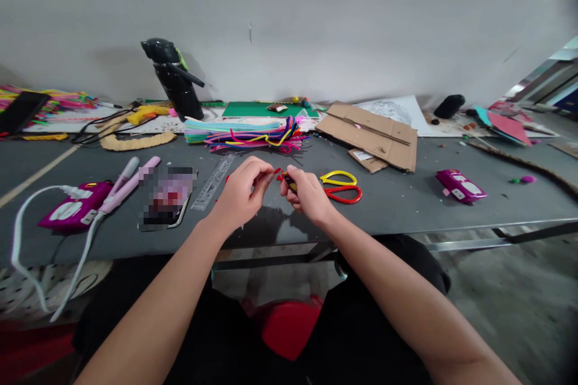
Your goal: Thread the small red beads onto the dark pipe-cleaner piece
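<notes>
Above the grey table my left hand (247,187) pinches a short red fuzzy piece (277,171), which looks like pipe cleaner, between thumb and fingertips. My right hand (307,192) is closed around a small black object with yellow marks (291,183), mostly covered by the fingers; its kind cannot be made out. Its tip meets the red piece, so both hands nearly touch. Just right of that hand lie scissors (342,185) with one yellow and one red handle, their blades hidden. A clear ruler (211,183) rests left of my left hand. Behind it is a bundle of coloured pipe cleaners (253,132).
At left lie a phone (169,198), a pink hair straightener (129,186) and a corded purple pack (74,207). A black bottle (174,81) and yellow glue gun (147,114) stand behind. Cardboard (372,135) and another purple pack (460,185) are at right.
</notes>
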Tool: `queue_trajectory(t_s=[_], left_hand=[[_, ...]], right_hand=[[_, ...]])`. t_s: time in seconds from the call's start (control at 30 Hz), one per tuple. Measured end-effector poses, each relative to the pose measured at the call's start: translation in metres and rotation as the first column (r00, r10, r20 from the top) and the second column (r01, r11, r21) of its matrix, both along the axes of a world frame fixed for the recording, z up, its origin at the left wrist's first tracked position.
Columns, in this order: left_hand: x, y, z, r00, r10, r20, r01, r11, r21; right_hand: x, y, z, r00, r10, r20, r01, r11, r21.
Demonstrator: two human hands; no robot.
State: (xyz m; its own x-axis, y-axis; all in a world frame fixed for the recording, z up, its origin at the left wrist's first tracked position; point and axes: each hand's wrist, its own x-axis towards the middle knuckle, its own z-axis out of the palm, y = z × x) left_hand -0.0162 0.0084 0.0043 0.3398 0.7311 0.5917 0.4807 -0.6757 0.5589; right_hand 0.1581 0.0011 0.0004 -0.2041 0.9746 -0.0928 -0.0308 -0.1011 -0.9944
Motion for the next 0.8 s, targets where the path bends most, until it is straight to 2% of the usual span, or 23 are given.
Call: queue_trajectory(t_s=[0.07, 0.13, 0.23, 0.37, 0.57, 0.8], left_hand=[[0.003, -0.004, 0.004, 0.993, 0.015, 0.117, 0.003, 0.988, -0.152], [0.006, -0.007, 0.008, 0.972, 0.012, 0.235, 0.064, 0.947, -0.314], [0.007, -0.009, 0.011, 0.935, -0.011, 0.354, 0.171, 0.889, -0.425], [0.006, -0.008, 0.011, 0.912, -0.019, 0.410, 0.223, 0.862, -0.455], [0.008, -0.009, 0.012, 0.893, -0.073, 0.443, 0.294, 0.841, -0.454], [0.006, -0.008, 0.011, 0.909, -0.044, 0.415, 0.240, 0.868, -0.435]], right_hand=[[0.001, -0.001, 0.003, 1.000, 0.015, -0.027, -0.016, 1.000, -0.022], [0.001, -0.003, 0.005, 0.997, 0.047, -0.063, -0.048, 0.999, -0.024], [0.002, -0.005, 0.006, 0.990, 0.088, -0.111, -0.086, 0.996, 0.025], [0.003, -0.006, 0.004, 0.986, 0.108, -0.123, -0.099, 0.992, 0.084], [0.004, -0.008, 0.004, 0.990, 0.112, -0.090, -0.104, 0.990, 0.097], [0.004, -0.008, 0.005, 0.995, 0.079, -0.066, -0.069, 0.988, 0.136]])
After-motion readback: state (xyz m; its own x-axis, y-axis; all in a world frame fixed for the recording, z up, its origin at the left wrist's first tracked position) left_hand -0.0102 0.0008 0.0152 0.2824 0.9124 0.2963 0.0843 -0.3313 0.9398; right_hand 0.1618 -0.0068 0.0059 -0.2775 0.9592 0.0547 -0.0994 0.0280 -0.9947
